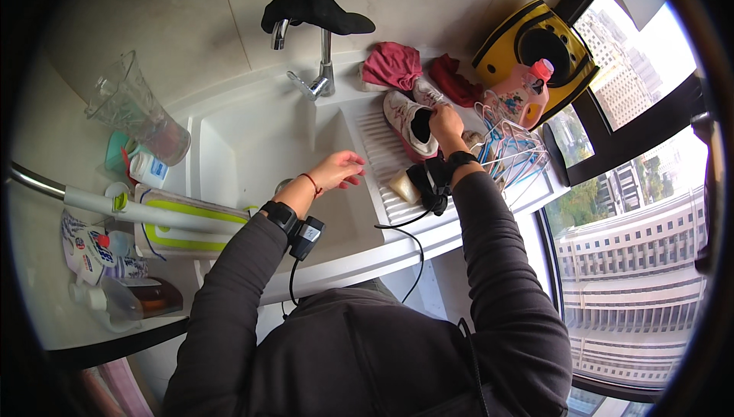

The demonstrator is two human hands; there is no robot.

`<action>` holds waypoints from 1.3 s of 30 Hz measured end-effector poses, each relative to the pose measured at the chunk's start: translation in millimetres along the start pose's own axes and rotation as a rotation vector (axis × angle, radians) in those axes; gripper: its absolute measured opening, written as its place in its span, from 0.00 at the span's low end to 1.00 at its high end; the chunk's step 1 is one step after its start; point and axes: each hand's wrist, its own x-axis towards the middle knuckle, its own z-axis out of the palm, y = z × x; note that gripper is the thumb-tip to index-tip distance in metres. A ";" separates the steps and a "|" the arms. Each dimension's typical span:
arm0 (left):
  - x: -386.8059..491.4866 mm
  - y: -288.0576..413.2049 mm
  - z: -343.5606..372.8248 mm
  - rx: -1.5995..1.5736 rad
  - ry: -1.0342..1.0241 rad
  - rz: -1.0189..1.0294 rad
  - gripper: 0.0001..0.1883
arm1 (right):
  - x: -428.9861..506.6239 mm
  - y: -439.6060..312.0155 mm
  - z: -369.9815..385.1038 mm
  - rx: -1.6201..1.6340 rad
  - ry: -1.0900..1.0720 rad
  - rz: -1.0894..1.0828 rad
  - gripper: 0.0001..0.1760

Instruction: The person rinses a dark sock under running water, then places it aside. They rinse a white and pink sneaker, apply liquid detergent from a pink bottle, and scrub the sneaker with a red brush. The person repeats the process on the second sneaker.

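My left hand [341, 170] is held over the white sink basin [246, 142], fingers loosely apart, with nothing in it. Over the ribbed drainboard [373, 142], my right hand [447, 124] has curled fingers beside the opening of a white sneaker [398, 110] with a dark inside and reddish sole. A second white sneaker [427, 93] lies just beyond those fingertips. Whether the right hand grips either one is hidden by the hand itself. A pale yellow bar of soap [405, 186] rests nearer me, against a dark bundle [424, 190] under my right wrist.
A black cap [318, 10] hangs on the chrome faucet [325, 73]. Red cloths [393, 65], a pink detergent bottle [519, 96], wire hangers [516, 150] and a yellow carrier [533, 61] crowd the right. A clear pitcher [143, 119] and a flat mop [183, 225] stand left.
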 end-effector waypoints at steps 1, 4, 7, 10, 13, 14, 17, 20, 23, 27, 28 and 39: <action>-2.0 -1.4 -2.1 -0.005 -0.001 0.008 0.16 | 0.1 0.1 -0.4 0.007 -0.016 0.015 0.15; -6.7 -5.9 -9.5 -0.020 0.011 0.004 0.16 | 1.6 0.5 -3.0 0.034 -0.033 0.031 0.15; -9.6 -10.6 -15.4 -0.040 0.022 -0.005 0.16 | 4.0 -0.6 -5.6 0.060 -0.015 0.046 0.14; -10.0 -14.1 -18.0 -0.059 0.024 -0.003 0.16 | 3.3 -2.9 -4.8 0.043 -0.036 0.076 0.13; -10.9 -16.5 -19.0 -0.077 0.020 -0.001 0.16 | -1.8 -4.1 -2.8 0.026 -0.040 0.072 0.13; -11.6 -17.1 -18.7 -0.080 0.018 0.000 0.15 | -3.9 -4.2 -2.3 0.019 -0.041 0.036 0.13; -14.6 -18.5 -17.6 -0.090 0.022 -0.010 0.15 | -8.9 -3.9 -1.6 -0.030 -0.084 0.005 0.13; -17.4 -19.7 -15.7 -0.097 0.022 -0.022 0.15 | -10.5 -3.6 -1.1 -0.039 -0.073 0.003 0.14; -20.7 -20.7 -15.6 -0.098 0.016 -0.014 0.14 | -10.4 -4.2 -2.3 0.005 -0.032 0.023 0.14; -25.8 -22.5 -20.8 -0.101 0.022 -0.011 0.14 | -9.8 -7.6 -12.7 -0.007 0.021 0.028 0.14; -27.0 -23.0 -22.6 -0.108 0.018 -0.005 0.14 | -9.2 -9.0 -18.4 -0.011 0.027 0.020 0.14; -46.2 -1.8 -24.1 -0.239 0.051 0.157 0.18 | -32.5 -64.9 -95.6 0.160 0.054 -0.241 0.12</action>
